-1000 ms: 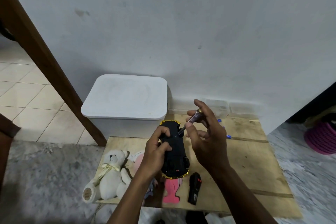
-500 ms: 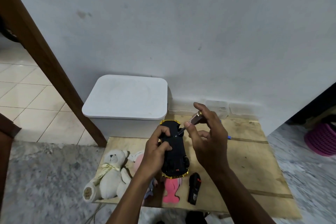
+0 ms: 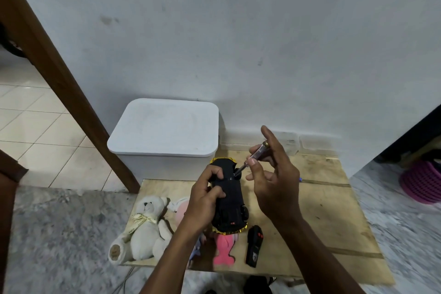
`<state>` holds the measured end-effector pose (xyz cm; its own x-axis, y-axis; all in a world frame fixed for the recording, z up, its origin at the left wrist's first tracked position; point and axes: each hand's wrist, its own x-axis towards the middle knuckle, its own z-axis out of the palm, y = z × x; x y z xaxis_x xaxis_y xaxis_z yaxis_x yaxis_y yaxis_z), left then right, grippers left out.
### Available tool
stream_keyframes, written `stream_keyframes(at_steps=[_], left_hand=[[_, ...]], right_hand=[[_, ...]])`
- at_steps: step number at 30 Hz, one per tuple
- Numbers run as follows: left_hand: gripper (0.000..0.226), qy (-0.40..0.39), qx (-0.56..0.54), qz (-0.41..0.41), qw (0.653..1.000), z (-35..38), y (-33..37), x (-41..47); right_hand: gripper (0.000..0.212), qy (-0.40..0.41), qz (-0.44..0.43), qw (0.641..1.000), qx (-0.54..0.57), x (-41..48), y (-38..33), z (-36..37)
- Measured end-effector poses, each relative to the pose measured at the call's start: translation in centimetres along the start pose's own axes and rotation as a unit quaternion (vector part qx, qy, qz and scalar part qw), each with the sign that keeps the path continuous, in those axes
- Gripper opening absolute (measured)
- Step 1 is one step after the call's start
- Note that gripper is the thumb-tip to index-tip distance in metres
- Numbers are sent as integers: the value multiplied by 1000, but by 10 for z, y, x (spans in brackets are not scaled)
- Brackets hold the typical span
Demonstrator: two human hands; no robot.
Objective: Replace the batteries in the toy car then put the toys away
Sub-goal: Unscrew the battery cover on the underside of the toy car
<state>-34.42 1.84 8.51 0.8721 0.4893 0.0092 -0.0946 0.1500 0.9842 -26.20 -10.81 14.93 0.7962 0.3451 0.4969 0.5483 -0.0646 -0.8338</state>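
While upturned, toy car (image 3: pixel 228 194): light rigid plastic, left hand (image 3: pixel 205 200) clasping mid-body; right hand (image 3: pixel 274 182) fingers pinch slim screwdriver (image 3: pixel 253 158).

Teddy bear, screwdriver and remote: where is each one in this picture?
Teddy bear (image 3: pixel 145 231): head view, on its belly.
Screwdriver (image 3: pixel 256 154): head view, on the clear handle.
Remote (image 3: pixel 253 246): head view, on the middle of its black body.

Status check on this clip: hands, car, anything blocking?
Left hand grips upturned black toy car. Right hand holds clear-handled screwdriver, tip on its underside. No obstruction.
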Motion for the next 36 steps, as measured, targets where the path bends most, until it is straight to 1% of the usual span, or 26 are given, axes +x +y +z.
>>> stream_keyframes(at_steps=[2,4,6,8,10,14,16,19,25,30,36], left_hand=[[25,0,7,0,1000,0,-1,0],[25,0,7,-2,1000,0,-1,-1],[26,-2,3,-3,1000,1,0,-1],[26,-3,-1,-3,1000,1,0,-1],[25,0,-2,-5,1000,0,0,-1],[26,6,3,-11,1000,-1,-1,-1],[26,7,2,-12,1000,-1,-1,-1],[25,4,8,-9,1000,-1,-1,-1],[25,9,20,-8,1000,-1,1,-3],[25,4,15,-3,1000,-1,3,-4],[25,8,26,-5,1000,-3,2,-3]], right_hand=[[72,-13,4,1000,-6,-1,-1,0],[68,-19,9,1000,-6,-1,-4,0],[61,-7,-11,1000,-21,0,-6,0],[59,8,-28,999,-27,0,-5,0],[61,7,-15,1000,-12,0,-1,-1],[67,-22,7,1000,-5,-1,0,-2],[66,-31,-7,999,-6,0,-5,-3],[61,-22,-37,999,-21,0,-7,-2],[69,-30,14,999,24,0,-3,0],[60,-10,-20,1000,-7,0,-4,0],[64,-31,9,999,8,0,-2,0]])
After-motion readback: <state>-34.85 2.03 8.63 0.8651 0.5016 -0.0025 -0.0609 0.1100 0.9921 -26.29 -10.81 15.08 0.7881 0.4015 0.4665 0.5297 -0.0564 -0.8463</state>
